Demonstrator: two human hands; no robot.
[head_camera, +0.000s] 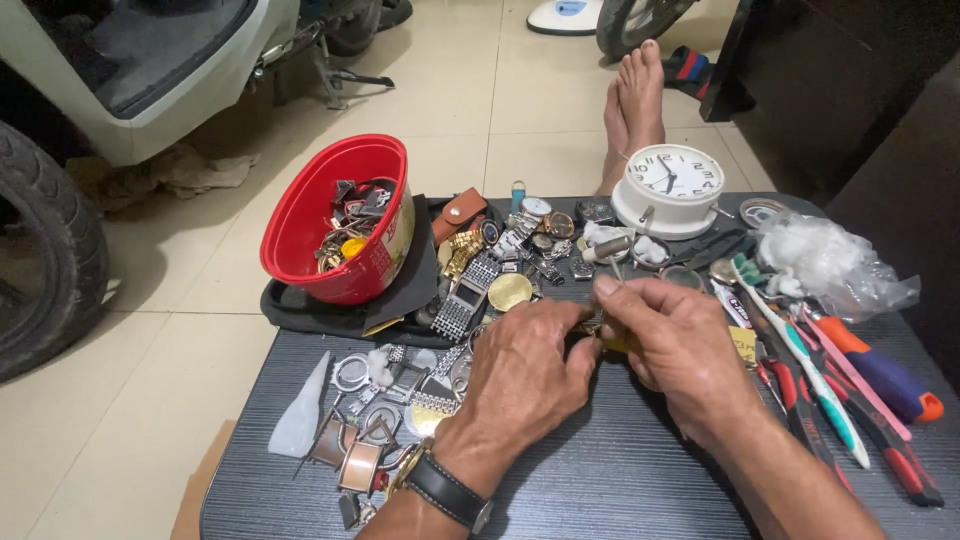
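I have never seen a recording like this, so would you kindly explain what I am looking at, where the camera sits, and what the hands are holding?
There is no machine here: a person works with two bare hands, filmed by one camera worn on the head, looking down. The left hand, with a dark-strapped wristwatch on its wrist, and the right hand meet over a dark table and pinch a small metal part between them; it is too small to identify. Around them lie loose watches and metal bands, a red bowl of small parts, a white alarm clock, a clear bag of cotton wool, a toothbrush and screwdrivers.
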